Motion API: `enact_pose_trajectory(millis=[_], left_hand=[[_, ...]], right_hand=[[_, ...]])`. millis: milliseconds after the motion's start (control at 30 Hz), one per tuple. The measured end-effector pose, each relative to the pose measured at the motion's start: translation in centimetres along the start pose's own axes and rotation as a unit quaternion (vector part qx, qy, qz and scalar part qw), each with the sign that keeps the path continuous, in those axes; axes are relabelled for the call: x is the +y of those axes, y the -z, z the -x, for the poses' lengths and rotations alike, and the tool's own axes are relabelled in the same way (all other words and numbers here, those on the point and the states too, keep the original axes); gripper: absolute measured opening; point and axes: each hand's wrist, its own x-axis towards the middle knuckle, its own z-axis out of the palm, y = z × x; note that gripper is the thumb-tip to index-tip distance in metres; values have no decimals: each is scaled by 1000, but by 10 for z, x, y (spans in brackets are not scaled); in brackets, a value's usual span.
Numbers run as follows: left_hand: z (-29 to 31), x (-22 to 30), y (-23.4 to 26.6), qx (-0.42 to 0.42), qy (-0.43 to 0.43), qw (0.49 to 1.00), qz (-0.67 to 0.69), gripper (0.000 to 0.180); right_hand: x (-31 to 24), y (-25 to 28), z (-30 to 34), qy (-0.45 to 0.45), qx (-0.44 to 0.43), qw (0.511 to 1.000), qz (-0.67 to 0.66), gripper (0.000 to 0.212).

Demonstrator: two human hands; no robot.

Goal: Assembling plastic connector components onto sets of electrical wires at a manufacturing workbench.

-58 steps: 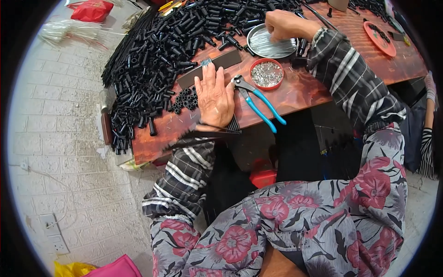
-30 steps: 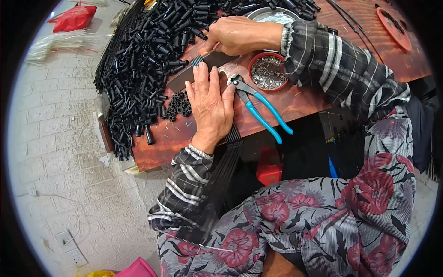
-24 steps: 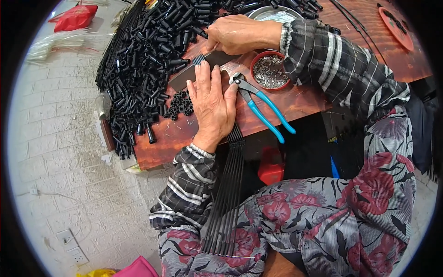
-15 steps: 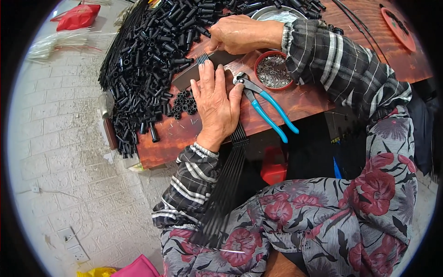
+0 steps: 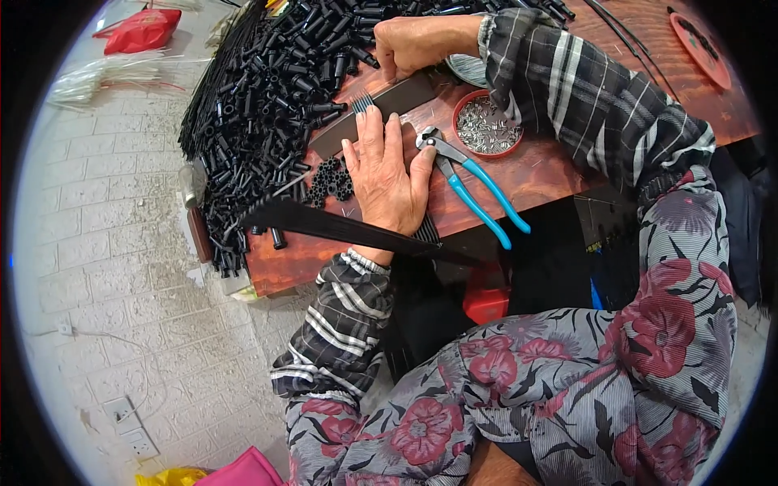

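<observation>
One left hand (image 5: pixel 389 178) lies palm down, its digits spread and closed around nothing, pressing on a single row of thin rods (image 5: pixel 361 102). These are slim and straight, set close together side by side, black with greyish-blue glints at the ends that poke out past the fingertips; their exact number cannot be made out. A blurred black band (image 5: pixel 324 220) crosses over that wrist.

One right hand (image 5: pixel 425 39) is curled, fingertips pointing down just beyond one flat dark bar (image 5: pixel 409 95), which runs behind the left fingertips; whether it pinches anything cannot be told.

Right of the left thumb and touching or nearly touching it are one pair of blue-handled pliers (image 5: pixel 480 177). Beyond them sits one red round dish (image 5: pixel 496 155) of metal bits, too many to count. Left of the left hand, one cluster of short black tubes (image 5: pixel 331 180) adjoins one uncountable heap of black tubes (image 5: pixel 275 97).
</observation>
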Motion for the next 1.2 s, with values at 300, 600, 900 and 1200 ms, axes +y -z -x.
enact_pose_trajectory(millis=[300, 600, 900, 1200], left_hand=[[1, -1, -1, 5, 5, 1000, 18, 52], [2, -2, -2, 8, -11, 999, 29, 53], [1, -1, 5, -1, -3, 1000, 31, 52], [3, -2, 5, -2, -5, 1000, 19, 51]], right_hand=[[-17, 2, 0, 0, -40, 998, 47, 20], [-12, 3, 4, 39, -21, 998, 37, 15], [-15, -3, 1, 69, 24, 995, 70, 23], [-24, -5, -3, 54, -51, 993, 86, 29]])
